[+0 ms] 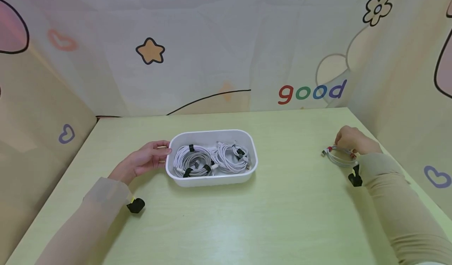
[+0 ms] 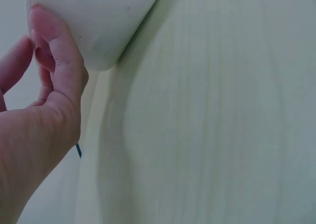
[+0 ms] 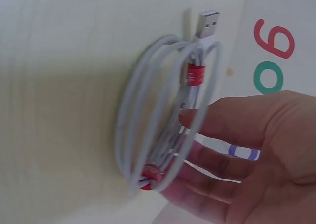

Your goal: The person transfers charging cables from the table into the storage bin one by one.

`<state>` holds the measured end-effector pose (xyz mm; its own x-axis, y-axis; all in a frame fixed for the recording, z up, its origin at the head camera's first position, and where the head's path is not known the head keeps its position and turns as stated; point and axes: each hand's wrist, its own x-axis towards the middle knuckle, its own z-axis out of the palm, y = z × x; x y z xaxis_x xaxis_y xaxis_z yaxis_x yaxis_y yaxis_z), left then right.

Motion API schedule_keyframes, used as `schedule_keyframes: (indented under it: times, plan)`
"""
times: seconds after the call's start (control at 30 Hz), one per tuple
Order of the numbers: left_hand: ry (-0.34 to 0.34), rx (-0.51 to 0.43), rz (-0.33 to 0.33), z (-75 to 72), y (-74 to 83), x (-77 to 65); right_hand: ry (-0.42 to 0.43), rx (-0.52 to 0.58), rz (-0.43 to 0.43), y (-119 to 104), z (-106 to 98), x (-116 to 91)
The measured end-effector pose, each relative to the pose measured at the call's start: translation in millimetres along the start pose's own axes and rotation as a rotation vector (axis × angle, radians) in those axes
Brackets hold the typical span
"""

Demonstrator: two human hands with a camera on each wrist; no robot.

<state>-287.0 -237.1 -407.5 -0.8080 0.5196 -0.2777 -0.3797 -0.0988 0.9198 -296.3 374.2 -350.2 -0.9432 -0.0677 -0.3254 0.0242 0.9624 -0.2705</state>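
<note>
A white plastic bin point(image 1: 212, 180) holds several coiled white and grey cables point(image 1: 231, 159), some with black straps. At the bin's left end my left hand point(image 1: 150, 159) holds the rim; in the left wrist view its fingers point(image 2: 61, 51) lie against the outer wall. Far to the right, my right hand point(image 1: 356, 139) pinches a coiled white USB cable point(image 1: 340, 163). The right wrist view shows this cable point(image 3: 148, 100) in a loop with two red ties and its metal USB plug point(image 3: 209, 23) sticking out. My thumb and fingers point(image 3: 227, 117) reach into the coil's side.
Everything rests on or over a pale wooden table point(image 1: 219, 222). A printed fabric backdrop point(image 1: 212, 41) stands along its back, left and right edges. Each wrist carries a small black device point(image 1: 136, 205).
</note>
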Motion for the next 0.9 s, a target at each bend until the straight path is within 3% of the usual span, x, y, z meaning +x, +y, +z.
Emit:
schedule_keyframes:
  times: [0.2, 0.63, 0.9]
  plan:
    - [-0.003, -0.012, 0.002, -0.2, -1.3, 0.4, 0.005, 0.042, -0.038, 5.9, 7.4, -0.6]
    - [-0.017, -0.008, 0.019, -1.5, 0.7, -0.9, -0.031, 0.304, -0.010, 23.8, 6.6, 8.5]
    - [-0.021, -0.002, 0.012, -1.6, 0.3, -0.7, -0.022, 0.406, -0.027, 25.2, 7.8, 6.2]
